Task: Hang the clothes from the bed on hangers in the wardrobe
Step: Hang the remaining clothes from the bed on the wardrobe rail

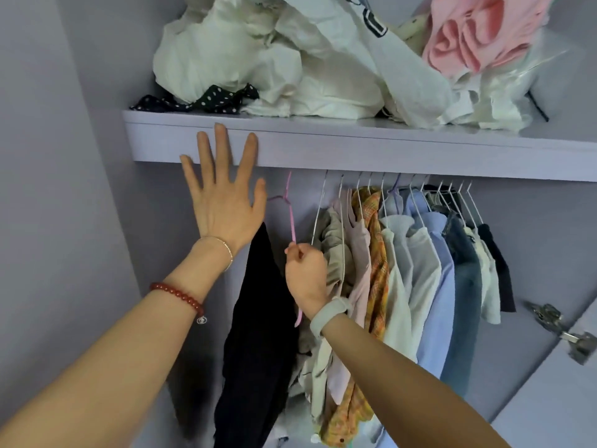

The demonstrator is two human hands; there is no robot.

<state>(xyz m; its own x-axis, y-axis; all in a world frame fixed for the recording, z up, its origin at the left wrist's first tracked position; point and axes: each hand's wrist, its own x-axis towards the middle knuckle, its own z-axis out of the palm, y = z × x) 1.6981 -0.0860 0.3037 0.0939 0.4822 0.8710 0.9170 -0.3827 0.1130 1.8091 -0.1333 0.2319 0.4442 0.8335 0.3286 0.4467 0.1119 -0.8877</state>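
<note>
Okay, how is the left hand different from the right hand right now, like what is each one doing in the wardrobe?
The left hand is open with fingers spread, fingertips up against the front edge of the shelf; the right hand is curled, pinching the pink hanger. The left hand sits higher, at shelf level; the right hand is lower, among the hanging clothes. The left wrist wears bracelets; the right wears a pale band. Both reach into the wardrobe.
</note>
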